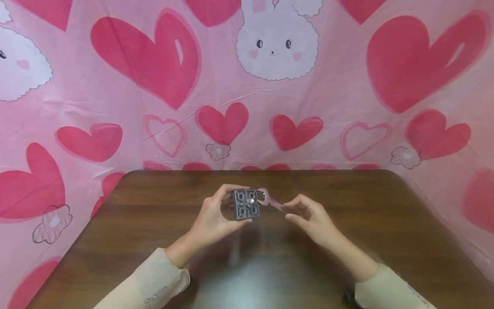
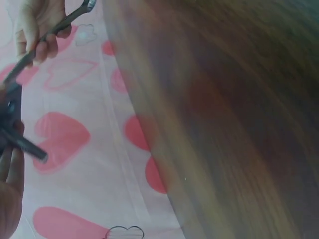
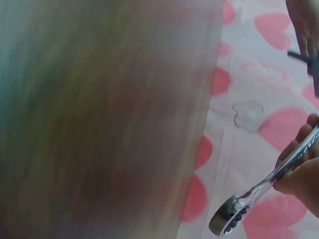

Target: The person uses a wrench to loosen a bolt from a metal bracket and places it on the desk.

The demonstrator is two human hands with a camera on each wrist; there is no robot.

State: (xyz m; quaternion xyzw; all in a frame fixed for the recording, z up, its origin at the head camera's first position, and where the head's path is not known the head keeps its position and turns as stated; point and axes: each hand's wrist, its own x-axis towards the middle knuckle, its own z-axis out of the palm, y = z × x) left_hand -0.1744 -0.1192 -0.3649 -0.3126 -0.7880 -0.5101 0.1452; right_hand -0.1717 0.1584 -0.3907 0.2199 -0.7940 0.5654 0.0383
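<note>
My left hand [image 1: 216, 216] grips a dark grey square block [image 1: 238, 210] by its edges, thumb below and fingers above. Its face shows several round recesses, and a metal bolt [image 1: 251, 201] sticks out of it. My right hand [image 1: 310, 216] pinches a shiny metal wrench [image 1: 275, 203] by its shank. In the head view, one wrench head lies close beside the block's right edge, overlapping it slightly. The right wrist view shows a toothed ring end [image 3: 230, 218] on the wrench. There the block [image 3: 315, 74] is cut off by the frame edge.
Both hands are above a brown wood-grain table [image 1: 154, 197]. A pink cloth [image 1: 231, 92] with hearts and rabbit faces hangs behind and at the sides. Pale sleeves [image 1: 143, 283] cover both forearms.
</note>
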